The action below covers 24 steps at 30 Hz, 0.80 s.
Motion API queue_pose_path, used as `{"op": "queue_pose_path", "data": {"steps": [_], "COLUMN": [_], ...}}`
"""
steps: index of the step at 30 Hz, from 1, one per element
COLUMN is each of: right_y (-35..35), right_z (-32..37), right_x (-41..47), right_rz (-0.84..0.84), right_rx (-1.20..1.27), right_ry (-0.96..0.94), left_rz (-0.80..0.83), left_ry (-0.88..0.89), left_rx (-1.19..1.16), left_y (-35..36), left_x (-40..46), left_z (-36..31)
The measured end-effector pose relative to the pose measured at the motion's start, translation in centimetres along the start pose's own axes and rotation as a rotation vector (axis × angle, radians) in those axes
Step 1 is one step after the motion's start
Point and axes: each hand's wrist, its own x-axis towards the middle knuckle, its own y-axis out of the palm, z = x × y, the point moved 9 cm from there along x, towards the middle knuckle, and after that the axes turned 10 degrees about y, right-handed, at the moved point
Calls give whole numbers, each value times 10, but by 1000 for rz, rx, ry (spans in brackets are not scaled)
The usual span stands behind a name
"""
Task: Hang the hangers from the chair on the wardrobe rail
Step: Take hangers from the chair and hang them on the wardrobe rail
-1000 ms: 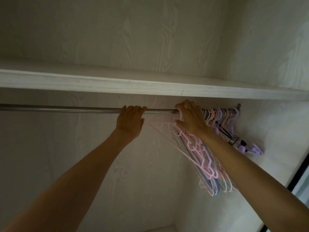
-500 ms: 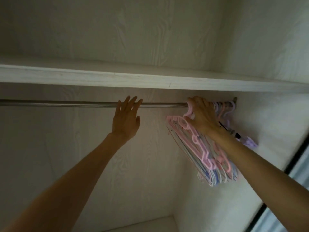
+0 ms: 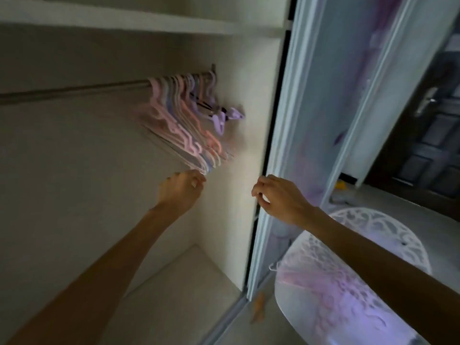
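Both our hands hang loosely curled, empty: left hand (image 3: 183,190) below the hangers (image 3: 184,125) crowding the rail's (image 3: 74,89) right end; bumping could unhook them.

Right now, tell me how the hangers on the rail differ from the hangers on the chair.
The hangers on the rail hang by their hooks, bunched at the rail's right end inside the wardrobe; the hangers on the chair lie in a pile on the white lattice chair outside it. The left hand is beside the hung bunch; no hand touches the pile. Both sets look pastel.
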Motion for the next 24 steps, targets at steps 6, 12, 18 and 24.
{"op": "queue_pose_path", "data": {"steps": [6, 12, 18, 24], "right_y": [54, 113, 196, 305], "right_z": [-147, -277, -369, -419], "right_x": [-124, -229, -294, -334], "right_rz": [305, 562, 732, 888], "right_rx": [-30, -39, -23, 15], "right_ry": [387, 570, 611, 695], "left_rz": [229, 445, 610, 724], "left_ry": [133, 171, 11, -139], "left_rx": [-68, -109, -96, -48], "left_y": [131, 283, 439, 556], "left_x": [-3, -8, -25, -53], "left_z": [-104, -189, -208, -155]}}
